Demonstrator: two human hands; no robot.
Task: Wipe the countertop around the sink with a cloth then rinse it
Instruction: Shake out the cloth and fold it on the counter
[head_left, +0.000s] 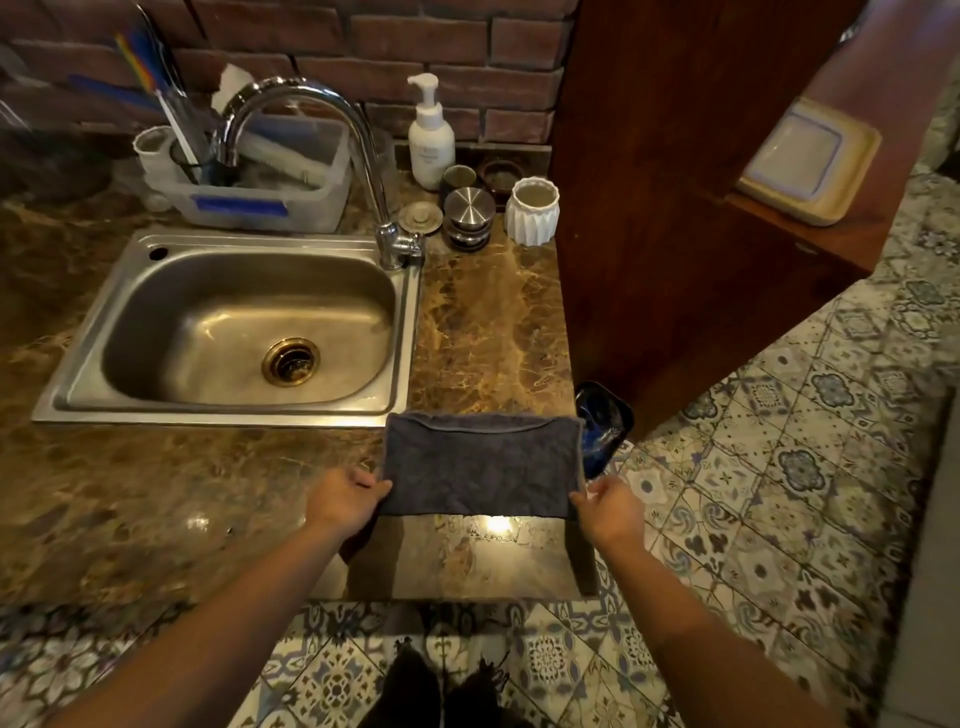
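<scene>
A dark grey cloth is stretched flat over the brown marble countertop, just right of the sink's near corner. My left hand pinches its near left corner and my right hand pinches its near right corner. The steel sink is dry-looking and holds nothing, with a brass drain in the middle. The chrome tap arches over it from the back right, and no water runs.
Behind the sink stand a plastic utensil tub, a white pump bottle, stacked steel lids and a white ribbed cup. A wooden cabinet bounds the counter's right side. A dark bin sits on the tiled floor.
</scene>
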